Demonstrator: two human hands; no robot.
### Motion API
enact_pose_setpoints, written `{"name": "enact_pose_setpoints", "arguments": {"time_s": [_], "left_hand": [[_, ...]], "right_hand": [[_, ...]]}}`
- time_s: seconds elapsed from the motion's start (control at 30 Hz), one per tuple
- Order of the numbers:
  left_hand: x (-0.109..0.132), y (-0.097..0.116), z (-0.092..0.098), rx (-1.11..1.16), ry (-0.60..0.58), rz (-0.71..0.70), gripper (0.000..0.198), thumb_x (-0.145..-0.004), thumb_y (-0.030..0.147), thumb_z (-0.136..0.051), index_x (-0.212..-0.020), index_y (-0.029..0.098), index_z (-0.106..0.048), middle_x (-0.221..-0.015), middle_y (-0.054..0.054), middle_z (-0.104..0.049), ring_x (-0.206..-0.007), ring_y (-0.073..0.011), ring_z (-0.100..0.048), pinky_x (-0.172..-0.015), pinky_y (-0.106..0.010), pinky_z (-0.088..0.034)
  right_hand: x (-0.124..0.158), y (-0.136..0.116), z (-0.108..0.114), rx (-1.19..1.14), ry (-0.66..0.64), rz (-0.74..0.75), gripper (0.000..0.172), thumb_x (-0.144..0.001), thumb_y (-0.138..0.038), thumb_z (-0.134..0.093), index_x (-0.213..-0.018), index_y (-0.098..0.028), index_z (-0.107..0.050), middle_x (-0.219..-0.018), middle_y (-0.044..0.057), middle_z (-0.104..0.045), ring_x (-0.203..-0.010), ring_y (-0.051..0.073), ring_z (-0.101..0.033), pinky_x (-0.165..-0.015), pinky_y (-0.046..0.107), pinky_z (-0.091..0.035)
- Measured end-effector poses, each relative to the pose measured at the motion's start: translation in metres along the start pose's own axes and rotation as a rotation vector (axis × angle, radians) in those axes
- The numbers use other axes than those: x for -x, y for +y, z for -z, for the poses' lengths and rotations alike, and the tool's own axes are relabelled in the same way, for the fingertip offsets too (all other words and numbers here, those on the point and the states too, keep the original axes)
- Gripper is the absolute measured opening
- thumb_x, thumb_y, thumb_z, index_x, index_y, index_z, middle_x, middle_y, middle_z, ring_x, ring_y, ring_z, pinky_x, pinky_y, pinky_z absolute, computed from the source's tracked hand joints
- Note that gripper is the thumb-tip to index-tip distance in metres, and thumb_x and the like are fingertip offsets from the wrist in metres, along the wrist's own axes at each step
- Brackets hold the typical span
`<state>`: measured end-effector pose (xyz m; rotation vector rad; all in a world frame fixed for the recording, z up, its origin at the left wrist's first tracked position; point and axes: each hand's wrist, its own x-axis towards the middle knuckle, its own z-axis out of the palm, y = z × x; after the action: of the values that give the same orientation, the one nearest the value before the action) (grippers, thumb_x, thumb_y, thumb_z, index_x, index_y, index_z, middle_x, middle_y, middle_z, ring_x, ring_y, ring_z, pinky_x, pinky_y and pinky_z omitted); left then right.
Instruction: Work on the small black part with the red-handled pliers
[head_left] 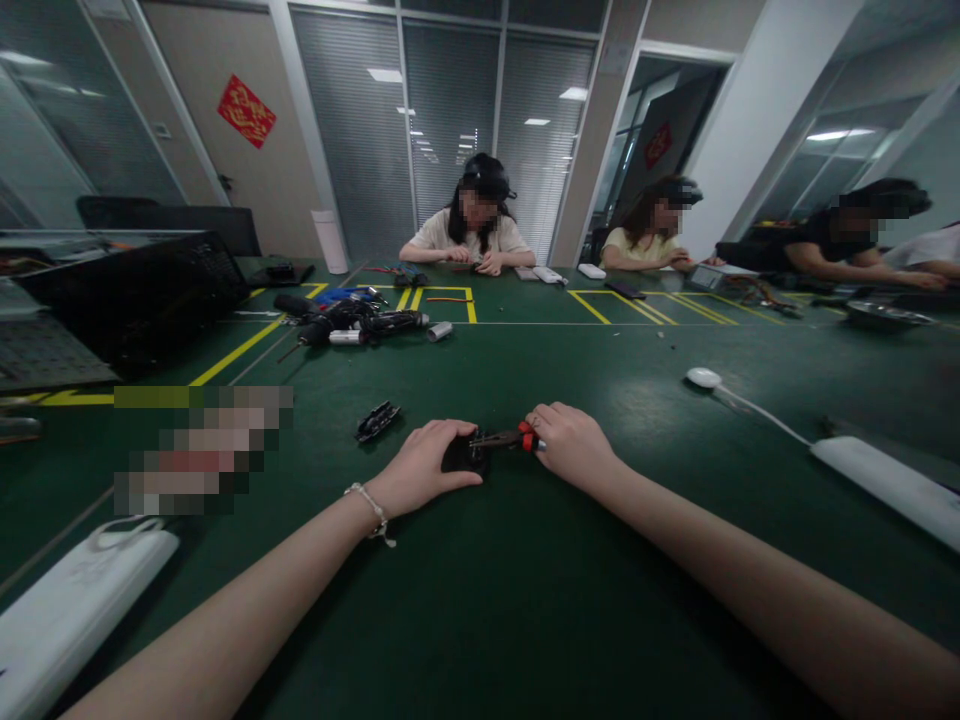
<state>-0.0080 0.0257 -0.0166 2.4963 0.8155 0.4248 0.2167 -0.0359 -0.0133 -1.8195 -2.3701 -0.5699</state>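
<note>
My left hand (427,465) is closed around a small black part (463,456), pinning it to the green table (480,600); thumb and fingers grip opposite sides. From the right, my right hand (568,440) grips red-handled pliers (517,438). The jaws of the pliers point left and reach the black part between my left thumb and fingers. Whether they are clamped on anything is too small to tell. Just beyond my left hand lies a separate black piece (377,422) with an open, ribbed-looking side.
A heap of black tools and cables (352,318) lies farther back. White power bank-like slabs rest at left (82,610) and right (885,490), the right one cabled to a white mouse-shaped object (703,378). A black computer case (150,300) stands left. Several people sit across the table.
</note>
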Motion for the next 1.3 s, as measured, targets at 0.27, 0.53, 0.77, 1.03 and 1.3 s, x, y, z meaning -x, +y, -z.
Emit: {"name": "enact_pose_setpoints", "arguments": {"time_s": [0.27, 0.53, 0.77, 1.03, 1.3], "left_hand": [[-0.0005, -0.0005, -0.0004, 0.002, 0.004, -0.004, 0.054, -0.07, 0.046, -0.06, -0.116, 0.026, -0.041, -0.119, -0.004, -0.047, -0.111, -0.0249, -0.04, -0.091, -0.039, -0.031], [0.0002, -0.0032, -0.0014, 0.006, 0.0, -0.007, 0.055, -0.07, 0.049, -0.059, -0.117, 0.026, -0.04, -0.12, -0.004, -0.046, -0.111, -0.0248, -0.04, -0.091, -0.04, -0.032], [-0.0006, -0.0035, -0.0015, -0.004, 0.006, -0.013, 0.056, -0.07, 0.048, -0.059, -0.117, 0.026, -0.04, -0.119, -0.004, -0.047, -0.109, -0.0246, -0.041, -0.09, -0.04, -0.033], [-0.0014, -0.0039, -0.0038, -0.023, 0.035, -0.04, 0.054, -0.07, 0.045, -0.061, -0.116, 0.024, -0.041, -0.118, -0.004, -0.048, -0.109, -0.0234, -0.041, -0.091, -0.038, -0.032], [-0.0016, -0.0035, -0.0034, -0.009, 0.033, -0.028, 0.055, -0.07, 0.046, -0.061, -0.116, 0.025, -0.041, -0.118, -0.004, -0.048, -0.109, -0.0237, -0.042, -0.09, -0.038, -0.032]], "right_hand": [[-0.0018, 0.002, 0.0, -0.035, -0.032, -0.012, 0.028, -0.069, -0.018, -0.05, -0.096, -0.013, -0.057, -0.089, 0.007, -0.059, -0.077, 0.016, -0.05, -0.068, 0.025, -0.041], [-0.0027, 0.0039, -0.0014, -0.043, -0.044, -0.002, 0.027, -0.069, -0.019, -0.05, -0.095, -0.014, -0.056, -0.088, 0.006, -0.058, -0.076, 0.016, -0.049, -0.065, 0.025, -0.04], [0.0009, -0.0004, 0.0004, 0.019, 0.021, -0.001, 0.026, -0.071, -0.019, -0.049, -0.095, -0.012, -0.055, -0.09, 0.008, -0.056, -0.079, 0.018, -0.047, -0.07, 0.028, -0.039], [0.002, -0.0019, -0.0019, 0.089, 0.085, 0.021, 0.021, -0.073, -0.014, -0.045, -0.092, -0.013, -0.056, -0.087, 0.008, -0.055, -0.077, 0.018, -0.046, -0.069, 0.029, -0.037], [0.0005, 0.0004, -0.0029, 0.007, 0.034, -0.013, 0.025, -0.069, -0.017, -0.051, -0.093, -0.013, -0.057, -0.087, 0.007, -0.057, -0.077, 0.017, -0.048, -0.068, 0.027, -0.039]]}}
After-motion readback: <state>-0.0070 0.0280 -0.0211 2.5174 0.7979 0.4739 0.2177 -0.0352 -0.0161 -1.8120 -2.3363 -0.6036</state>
